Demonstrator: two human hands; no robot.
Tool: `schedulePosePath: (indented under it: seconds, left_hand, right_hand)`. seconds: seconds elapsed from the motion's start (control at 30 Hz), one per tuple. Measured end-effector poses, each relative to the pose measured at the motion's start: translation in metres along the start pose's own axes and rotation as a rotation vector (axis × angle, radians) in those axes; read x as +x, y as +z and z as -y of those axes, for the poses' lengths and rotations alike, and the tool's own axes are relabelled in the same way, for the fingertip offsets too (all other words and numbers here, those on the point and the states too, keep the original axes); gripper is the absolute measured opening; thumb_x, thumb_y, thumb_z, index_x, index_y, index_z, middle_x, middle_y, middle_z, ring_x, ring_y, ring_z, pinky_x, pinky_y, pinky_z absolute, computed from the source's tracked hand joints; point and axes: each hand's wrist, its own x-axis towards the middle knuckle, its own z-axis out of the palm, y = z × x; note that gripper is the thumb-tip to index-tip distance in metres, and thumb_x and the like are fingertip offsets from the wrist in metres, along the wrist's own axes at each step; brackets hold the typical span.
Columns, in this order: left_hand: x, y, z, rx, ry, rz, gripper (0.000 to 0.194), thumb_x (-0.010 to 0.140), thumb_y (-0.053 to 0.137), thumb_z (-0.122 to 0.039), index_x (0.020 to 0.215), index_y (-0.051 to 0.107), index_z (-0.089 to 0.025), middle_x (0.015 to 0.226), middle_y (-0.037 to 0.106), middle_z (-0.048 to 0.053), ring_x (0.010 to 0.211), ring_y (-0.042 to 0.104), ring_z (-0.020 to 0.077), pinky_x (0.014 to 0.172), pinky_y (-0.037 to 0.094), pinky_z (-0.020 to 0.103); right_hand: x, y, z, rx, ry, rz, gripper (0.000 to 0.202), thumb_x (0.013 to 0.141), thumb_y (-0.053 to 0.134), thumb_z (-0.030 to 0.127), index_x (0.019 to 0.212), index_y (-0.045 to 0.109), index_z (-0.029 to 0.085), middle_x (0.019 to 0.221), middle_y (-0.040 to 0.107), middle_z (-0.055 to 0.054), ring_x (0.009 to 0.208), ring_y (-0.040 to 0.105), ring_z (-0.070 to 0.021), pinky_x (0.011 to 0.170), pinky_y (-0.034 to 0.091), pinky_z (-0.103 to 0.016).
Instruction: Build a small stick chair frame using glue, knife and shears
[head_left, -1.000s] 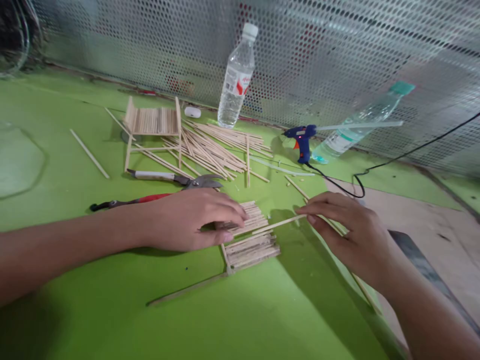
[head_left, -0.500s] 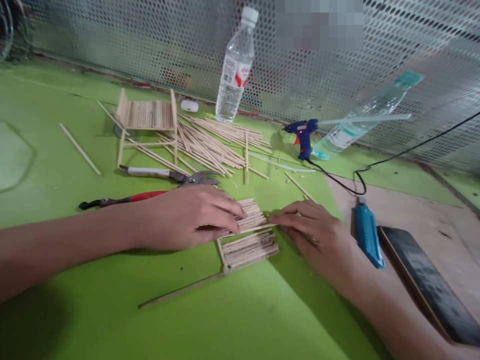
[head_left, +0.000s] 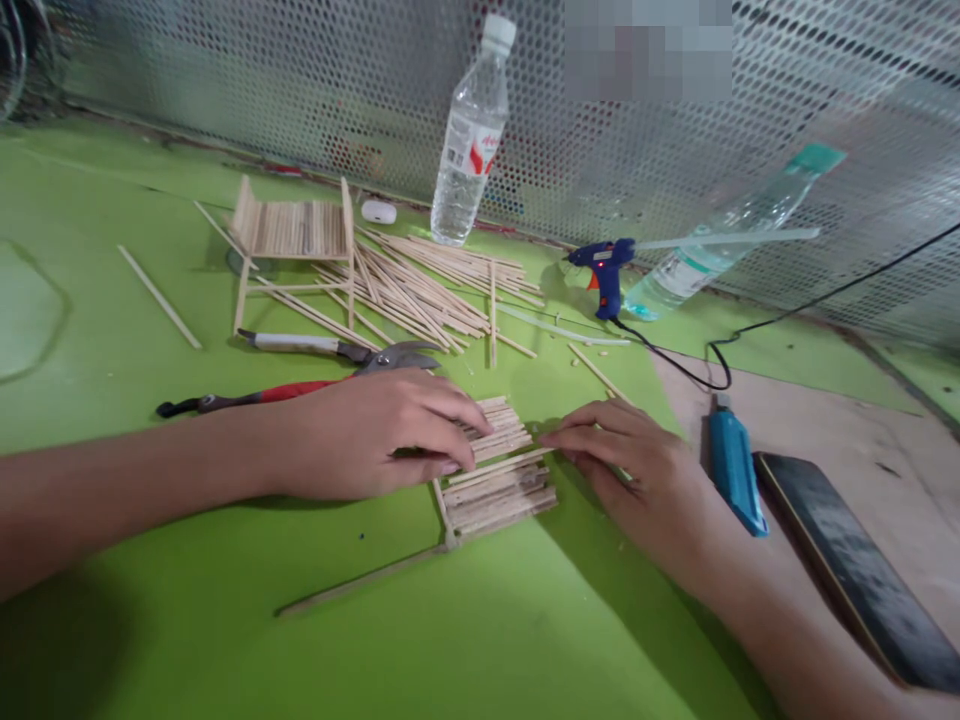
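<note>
A small panel of wooden sticks lies on the green surface, its slats side by side with a gap across the middle. One long stick juts from its lower left corner. Along the gap lies a thin wooden stick. My left hand rests over the panel's left part, thumb and fingers closed at that stick's left end; the thumb tip is partly hidden. At the right end, my right hand pinches the same stick between thumb and fingertips.
Behind the hands are red-and-white handled pruning shears, a stick-built chair and a pile of sticks. A water bottle, blue glue gun and tilted green-capped bottle stand near the perforated metal panel. A blue cutter and phone lie right.
The thin stick's left end has shifted slightly towards me, closer to the lower slats, with my left fingertips barely moving. My right hand stays nearly in place.
</note>
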Motion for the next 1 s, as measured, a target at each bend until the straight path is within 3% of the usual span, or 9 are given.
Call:
schedulePosePath:
  seconds: [0.3, 0.67, 1.0]
  left_hand:
    - [0.001, 0.004, 0.001, 0.043, 0.064, -0.024, 0.026, 0.107, 0.054, -0.026, 0.120, 0.076, -0.024, 0.140, 0.071, 0.005, 0.128, 0.066, 0.0216, 0.114, 0.049, 0.044]
    - [0.002, 0.003, -0.001, 0.114, 0.096, -0.030, 0.031, 0.107, 0.051, -0.021, 0.128, 0.074, -0.024, 0.139, 0.071, 0.006, 0.123, 0.067, 0.0216, 0.109, 0.051, 0.041]
    - [0.003, 0.010, -0.015, 0.239, 0.095, -0.013, 0.040, 0.108, 0.050, -0.042, 0.137, 0.067, -0.021, 0.140, 0.067, 0.010, 0.120, 0.065, 0.0268, 0.107, 0.047, 0.042]
  right_hand:
    - [-0.001, 0.006, 0.005, 0.039, 0.036, -0.025, 0.035, 0.096, 0.054, 0.001, 0.110, 0.077, 0.023, 0.104, 0.076, -0.008, 0.096, 0.067, -0.0239, 0.079, 0.057, -0.041]
    - [0.001, 0.012, 0.004, 0.132, 0.081, -0.104, 0.026, 0.091, 0.063, 0.000, 0.096, 0.076, 0.022, 0.093, 0.078, -0.005, 0.087, 0.071, -0.0209, 0.076, 0.059, -0.037]
    - [0.003, 0.012, 0.006, 0.136, 0.061, -0.150, 0.032, 0.085, 0.062, -0.003, 0.089, 0.080, 0.024, 0.092, 0.081, -0.005, 0.085, 0.075, -0.0223, 0.079, 0.062, -0.039]
